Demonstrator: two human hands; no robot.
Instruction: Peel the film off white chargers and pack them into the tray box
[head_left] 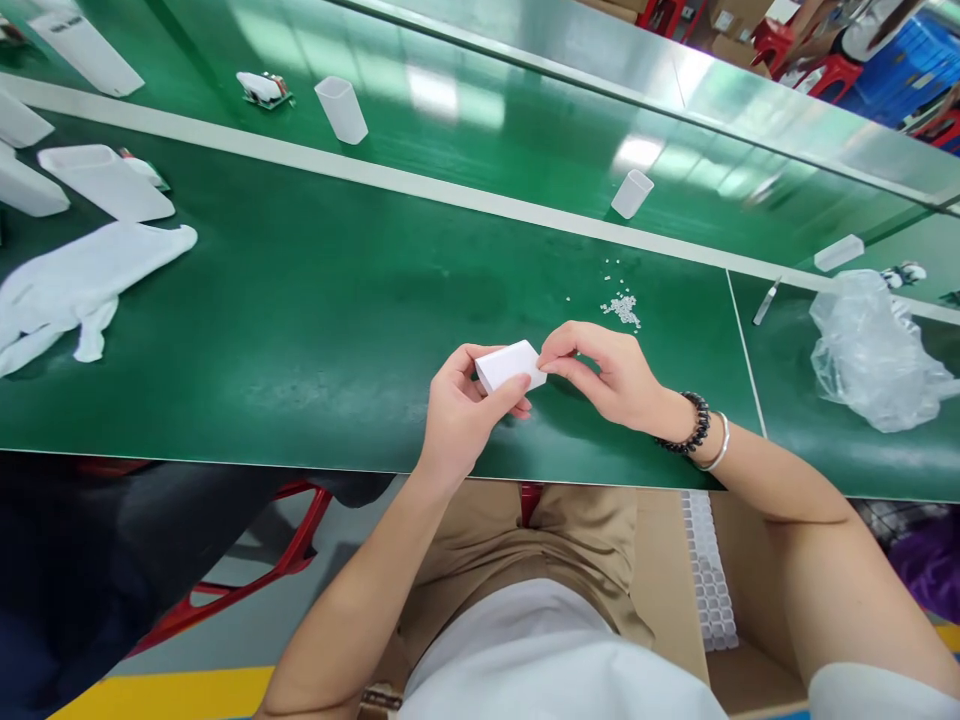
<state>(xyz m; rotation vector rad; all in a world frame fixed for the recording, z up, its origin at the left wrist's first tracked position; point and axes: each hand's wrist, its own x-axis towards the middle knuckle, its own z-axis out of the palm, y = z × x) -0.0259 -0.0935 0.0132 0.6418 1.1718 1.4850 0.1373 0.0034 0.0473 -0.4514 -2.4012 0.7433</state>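
Green worktop (337, 330) fills my feed; at centre the left hand (461, 405) grips a white plastic housing (506, 362), probably steadying it while the right hand (611, 375) pinches at its three-o'clock end, on what I can't tell; small pellets (622, 309) lie at two o'clock, presumably for reach.

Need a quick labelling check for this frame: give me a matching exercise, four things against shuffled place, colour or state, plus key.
Things
1. white case
2. small pale pieces
3. clear plastic bag
4. beaded bracelet

Descriptions
a. black, worn beside a silver bangle
b. crumpled, toward the picture's right edge
c. held in the left hand
d. loosely heaped beyond the right hand

Pairs: 1-c, 2-d, 3-b, 4-a
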